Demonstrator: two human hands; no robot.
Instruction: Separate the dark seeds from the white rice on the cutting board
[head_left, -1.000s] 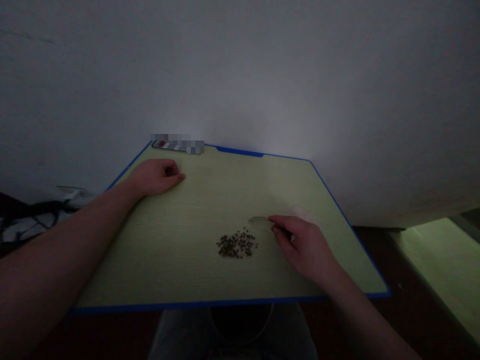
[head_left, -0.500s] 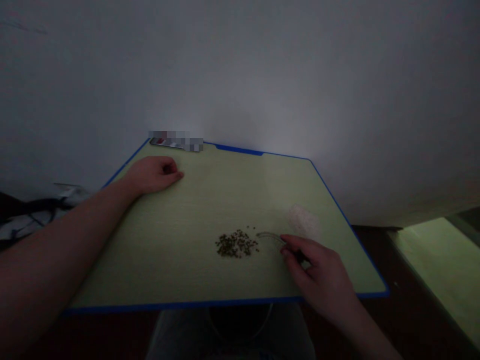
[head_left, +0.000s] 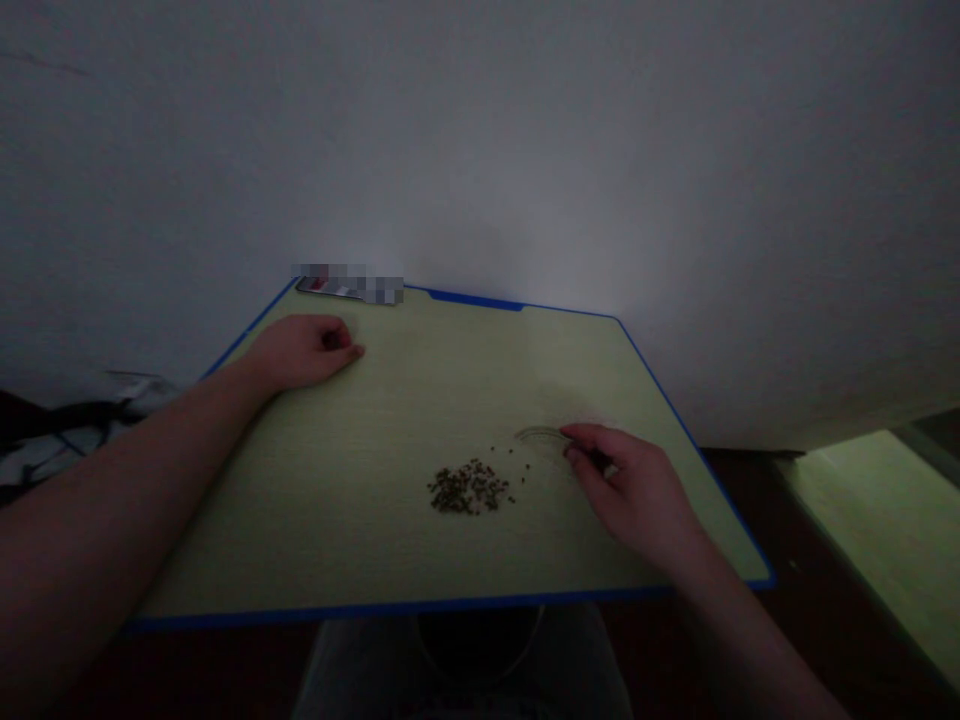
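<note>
My right hand [head_left: 626,490] pinches a clear, curved piece with fine marks along its edge, which looks like a protractor [head_left: 538,433]. It is over the right half of the table, right of and beyond a small heap of dark beans or seeds [head_left: 466,488] with some pale grains among them. A few dark ones lie loose on the heap's right side. My left hand [head_left: 307,350] rests on the far left of the table, fingers curled in, with nothing visible in it. A patch of pale grains near my right hand is mostly hidden by it.
The light table [head_left: 337,520] has a blue rim and stands against a pale wall [head_left: 480,150]. A phone [head_left: 349,288], partly blurred out, lies at its far left corner. Dark cables or cloth [head_left: 71,420] are at the left. My legs are under the near edge.
My right hand has moved away from me with the protractor, off the heap's right edge and over the pale grains. A few dark beans now lie farther right. My left hand stays put.
</note>
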